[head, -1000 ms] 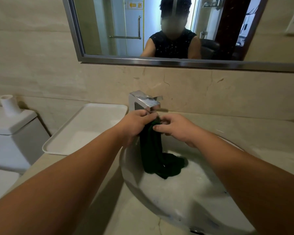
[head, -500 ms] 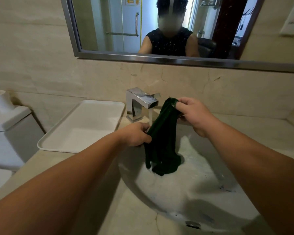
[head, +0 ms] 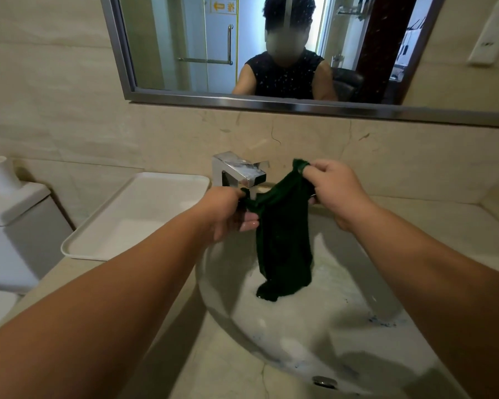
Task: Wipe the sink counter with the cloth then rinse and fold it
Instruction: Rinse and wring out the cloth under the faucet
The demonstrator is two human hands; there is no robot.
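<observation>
Beige marble counter (head: 415,231) surrounds the round white basin (head: 300,341); a white rectangular tray (head: 133,214) sits on the counter to its left. I see the dark green cloth (head: 283,240) hanging over the basin beside the square chrome faucet (head: 239,169), with its lower end touching the bowl. Left hand (head: 225,211) grips one upper corner with curled fingers; right hand (head: 334,191) pinches the other. I cannot confirm water flow from this view. Risk: the wet fabric may slip from these small grips and drop into the basin. Lifting it clear unwrung may drip onto the counter.
</observation>
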